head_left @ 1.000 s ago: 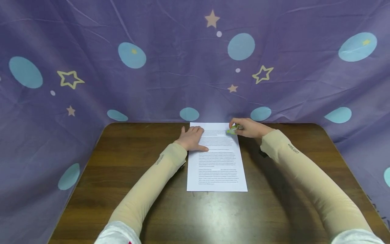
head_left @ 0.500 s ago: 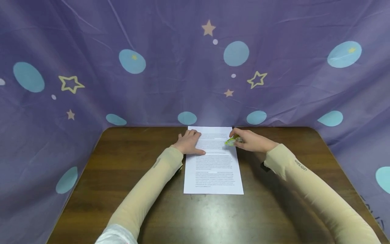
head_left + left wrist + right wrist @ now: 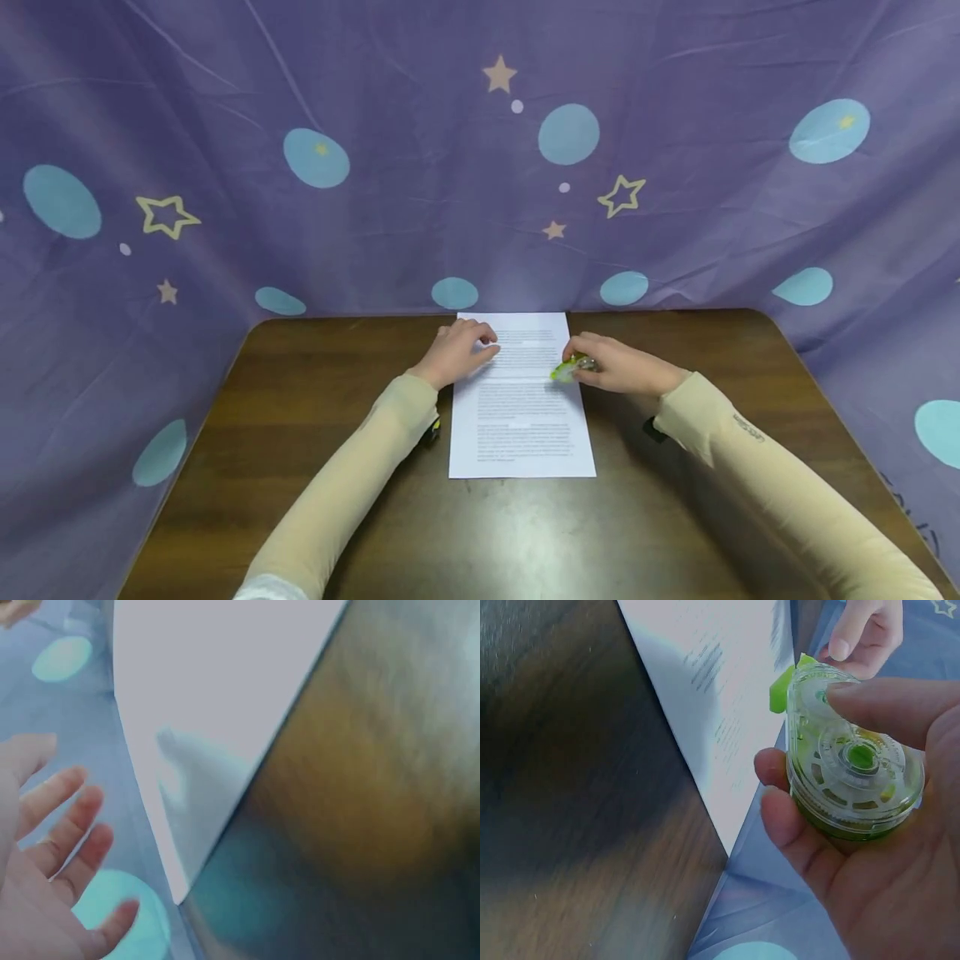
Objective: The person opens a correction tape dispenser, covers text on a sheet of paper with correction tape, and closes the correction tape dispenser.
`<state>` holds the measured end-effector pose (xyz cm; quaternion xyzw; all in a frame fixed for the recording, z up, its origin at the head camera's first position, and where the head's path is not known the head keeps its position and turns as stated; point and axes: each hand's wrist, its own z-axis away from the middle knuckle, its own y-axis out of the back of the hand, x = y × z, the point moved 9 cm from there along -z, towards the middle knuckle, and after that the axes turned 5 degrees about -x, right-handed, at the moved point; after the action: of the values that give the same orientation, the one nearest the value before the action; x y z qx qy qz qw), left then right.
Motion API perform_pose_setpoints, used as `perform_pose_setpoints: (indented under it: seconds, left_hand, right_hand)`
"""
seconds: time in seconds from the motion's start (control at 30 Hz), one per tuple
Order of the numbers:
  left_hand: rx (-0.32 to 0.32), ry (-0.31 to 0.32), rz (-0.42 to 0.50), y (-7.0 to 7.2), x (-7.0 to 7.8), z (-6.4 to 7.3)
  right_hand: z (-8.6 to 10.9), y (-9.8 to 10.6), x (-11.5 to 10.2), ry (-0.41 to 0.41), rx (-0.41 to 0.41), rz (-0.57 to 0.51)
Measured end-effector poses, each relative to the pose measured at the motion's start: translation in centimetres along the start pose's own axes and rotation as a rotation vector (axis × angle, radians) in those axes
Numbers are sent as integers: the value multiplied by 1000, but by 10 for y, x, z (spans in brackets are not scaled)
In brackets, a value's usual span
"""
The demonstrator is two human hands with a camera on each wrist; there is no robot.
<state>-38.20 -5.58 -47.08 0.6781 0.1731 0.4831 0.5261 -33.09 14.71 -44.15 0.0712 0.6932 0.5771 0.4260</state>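
Observation:
A printed sheet of paper (image 3: 525, 417) lies on the table, its far edge at the curtain. White strips cover parts of several text lines. My right hand (image 3: 618, 367) holds a green, clear-bodied correction tape dispenser (image 3: 855, 757) over the sheet's right edge, with the thumb on its flat side and fingers beneath. The dispenser's green tip (image 3: 781, 690) points toward the paper. My left hand (image 3: 459, 350) hovers at the sheet's upper left with fingers bent loosely and nothing in them. In the left wrist view, its fingers (image 3: 67, 832) are spread apart, lifted off the paper.
The brown wooden table (image 3: 337, 400) extends on both sides of the sheet and toward me. A purple curtain (image 3: 420, 167) with stars and blue ovals hangs along the table's back edge and sides. Beige sleeves cover both forearms.
My left hand has lifted from the paper, its fingers drawing together. My right hand has moved nearer to me along the sheet's right side with the correction tape dispenser. The head view has shifted slightly.

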Motion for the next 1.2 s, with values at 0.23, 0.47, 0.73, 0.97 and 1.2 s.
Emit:
perform_pose_setpoints:
  seconds: [0.23,0.47,0.73,0.97,1.2]
  left_hand:
    - [-56,-74,35,-9,24,16]
    - [-119,-83,62,-22,35,36]
    - [-110,-142,100,-27,55,51]
    - [-104,-215,234,-34,77,63]
    - [-98,-257,383,-42,96,72]
  right_hand:
    - [10,-6,-12,10,-18,-46]
    - [16,-9,-27,22,-1,-29]
    - [20,-9,-43,79,20,-8]
    - [23,-10,-64,116,10,-41]
    - [25,-14,-83,165,2,-55]
